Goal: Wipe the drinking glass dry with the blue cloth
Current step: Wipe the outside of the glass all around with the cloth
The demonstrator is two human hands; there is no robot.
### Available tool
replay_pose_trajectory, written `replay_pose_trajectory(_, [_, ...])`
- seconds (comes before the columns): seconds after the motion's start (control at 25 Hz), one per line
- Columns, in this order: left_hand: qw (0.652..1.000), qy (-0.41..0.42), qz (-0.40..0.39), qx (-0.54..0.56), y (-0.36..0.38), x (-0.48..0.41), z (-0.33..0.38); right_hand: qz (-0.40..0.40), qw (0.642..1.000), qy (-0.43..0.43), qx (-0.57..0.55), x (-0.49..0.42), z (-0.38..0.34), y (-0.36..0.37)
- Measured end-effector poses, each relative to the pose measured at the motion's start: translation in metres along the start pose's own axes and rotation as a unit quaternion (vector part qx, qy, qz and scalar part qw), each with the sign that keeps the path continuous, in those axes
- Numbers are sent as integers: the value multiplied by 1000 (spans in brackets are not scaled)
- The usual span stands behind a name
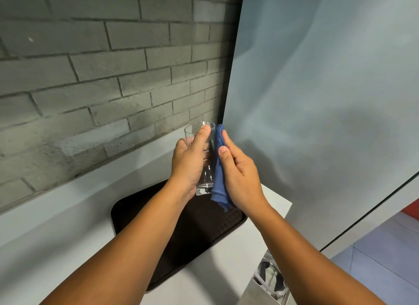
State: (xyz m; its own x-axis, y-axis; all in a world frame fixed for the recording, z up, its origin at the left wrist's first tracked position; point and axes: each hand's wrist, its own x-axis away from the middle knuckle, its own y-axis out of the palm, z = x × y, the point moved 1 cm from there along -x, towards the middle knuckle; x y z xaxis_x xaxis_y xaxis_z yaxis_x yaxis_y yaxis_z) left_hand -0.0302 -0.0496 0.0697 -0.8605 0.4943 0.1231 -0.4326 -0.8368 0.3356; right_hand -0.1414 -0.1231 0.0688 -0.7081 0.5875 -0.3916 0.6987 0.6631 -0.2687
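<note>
A clear drinking glass [207, 168] is held upright in the air above a dark tray. My left hand [187, 162] wraps its left side, thumb near the rim. The blue cloth [219, 168] is folded into a long strip and lies against the right side of the glass, from the rim down past the base. My right hand [238, 170] presses the cloth to the glass with fingers stretched upward. The back of the glass is hidden by my left hand.
A dark brown tray [204, 232] lies on the white counter [68, 225] under my hands. A grey brick wall [102, 77] stands behind, a pale blue panel [317, 100] to the right. An open bin [269, 279] sits below the counter's right edge.
</note>
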Motion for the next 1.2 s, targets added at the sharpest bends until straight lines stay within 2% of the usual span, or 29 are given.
replay_pose_trajectory(0.12, [1000,4,-1,19,-1,3,4,-16,992,-93,79,13,-4,8])
replay_pose_trajectory(0.16, [1000,3,-5,21,-1,4,6,-28,993,-91,73,10,-3,7])
replay_pose_trajectory(0.28, [999,28,-33,11,-4,-2,4,-9,1000,7,-2,5,-2,-1])
replay_pose_trajectory(0.36, [999,30,-35,-7,-8,-2,3,16,999,-15,31,14,-2,2])
replay_pose_trajectory(0.48, [1000,8,-14,-1,-7,4,1,-4,996,-70,57,14,-7,8])
replay_pose_trajectory(0.64, [999,20,-28,2,-6,2,6,-6,996,44,-71,-8,-12,3])
replay_pose_trajectory(0.8, [999,-10,-30,15,-5,8,11,-12,999,-37,20,4,-17,9])
replay_pose_trajectory(0.88, [999,-8,-31,25,-6,8,9,-14,999,-5,-33,-7,-13,4])
replay_pose_trajectory(0.96, [999,7,-35,23,-8,5,11,-23,991,64,-113,-8,-12,2])
replay_pose_trajectory(1.0, [999,14,-28,13,-10,4,13,-26,991,71,-112,-1,-12,4])
replay_pose_trajectory(1.12, [1000,1,-21,15,-13,8,15,-16,1000,15,-7,12,-15,8])
replay_pose_trajectory(1.2, [999,-4,-30,11,-12,11,12,-7,1000,9,-14,0,-11,3])
